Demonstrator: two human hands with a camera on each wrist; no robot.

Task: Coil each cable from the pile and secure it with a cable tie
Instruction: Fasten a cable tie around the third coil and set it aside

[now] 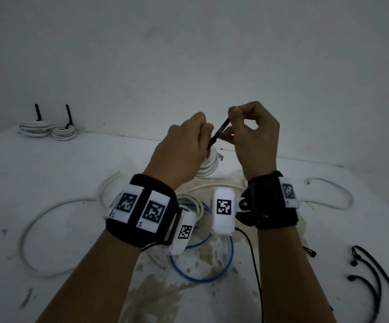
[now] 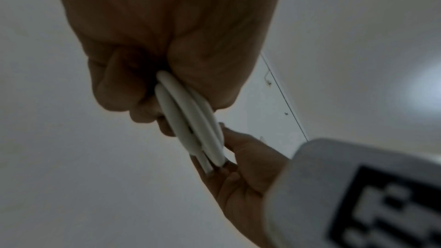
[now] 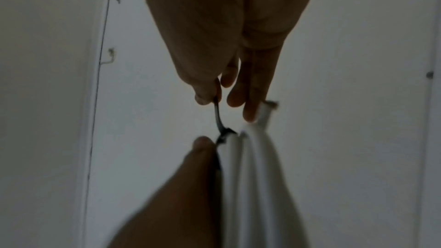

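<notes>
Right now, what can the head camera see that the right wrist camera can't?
Only the head view shows the two finished coils by the wall, the loose white cable and blue cable on the table, and spare black ties.

Only the right wrist view shows the tie's head snug against the coil.

Both show the left hand gripping the white coil while the right hand pinches the black cable tie.
</notes>
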